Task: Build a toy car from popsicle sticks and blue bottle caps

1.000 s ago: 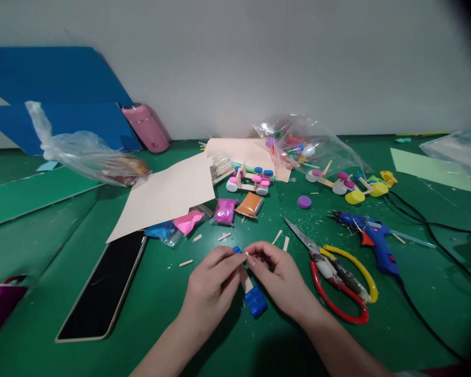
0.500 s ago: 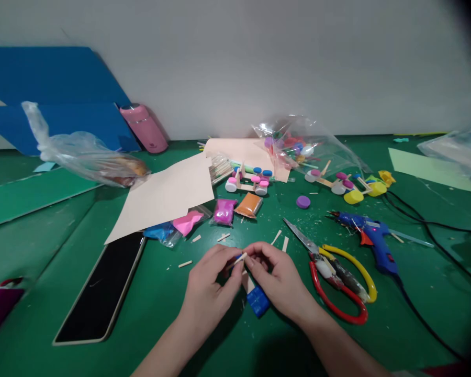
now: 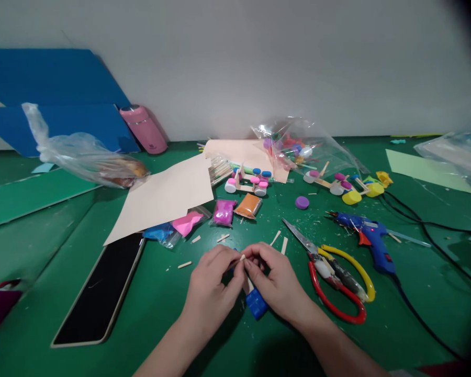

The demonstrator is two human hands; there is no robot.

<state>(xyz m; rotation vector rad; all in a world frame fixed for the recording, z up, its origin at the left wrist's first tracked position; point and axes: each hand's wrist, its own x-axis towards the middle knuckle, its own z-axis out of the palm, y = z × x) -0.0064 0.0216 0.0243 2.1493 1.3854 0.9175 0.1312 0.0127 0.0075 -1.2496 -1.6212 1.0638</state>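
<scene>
My left hand [image 3: 215, 279] and my right hand [image 3: 273, 276] meet at the fingertips over the green table. Both pinch a short, thin wooden stick [image 3: 242, 257], of which mainly the pale end shows. Under the hands lies a blue block-like piece [image 3: 256, 303] with a pale wooden strip [image 3: 248, 286] running up from it, partly hidden by the fingers. Small cut stick pieces [image 3: 184, 265] are scattered beyond and to the left of my hands. To the right rest scissors [image 3: 325, 267] with one red and one yellow handle.
A blue glue gun [image 3: 365, 230] with a trailing black cord lies at right. A phone [image 3: 102, 288] is on the left, beside beige paper [image 3: 160, 199]. Farther back are clay packets [image 3: 223, 212], a small wheeled stick model [image 3: 247, 183], a purple disc [image 3: 302, 202] and a pink bottle [image 3: 144, 130].
The small stick has turned between my fingertips, so less of its length shows. My hands stay in nearly the same place, and the view has shifted very slightly.
</scene>
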